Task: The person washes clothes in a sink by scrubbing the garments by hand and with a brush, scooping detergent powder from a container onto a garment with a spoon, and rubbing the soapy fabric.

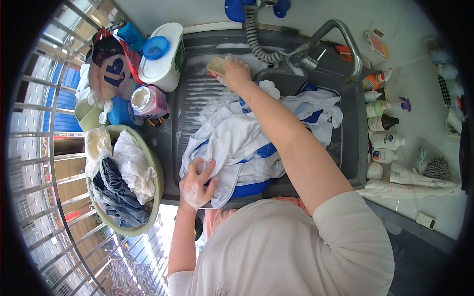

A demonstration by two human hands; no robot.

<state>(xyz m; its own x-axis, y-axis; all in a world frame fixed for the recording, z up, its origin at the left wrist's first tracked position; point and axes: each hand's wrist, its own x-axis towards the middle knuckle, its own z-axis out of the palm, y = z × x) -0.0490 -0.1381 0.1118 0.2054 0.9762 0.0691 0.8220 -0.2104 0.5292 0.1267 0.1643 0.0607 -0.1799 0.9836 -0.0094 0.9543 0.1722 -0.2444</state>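
A wet white and blue garment lies bunched over the ribbed washboard and the dark sink. My right hand, stretched out over the far end of the washboard, is closed on a scrub brush with a pale top. Its bristles are mostly hidden. My left hand, covered in suds, rests at the near left edge of the garment with its fingers spread. White foam lies on the ribs between the brush and the cloth.
To the left, a green basin holds white and dark blue clothes. Behind it stand a white tub, a pink jar and a blue bottle. A metal faucet arches over the back right. Several bottles line the right ledge.
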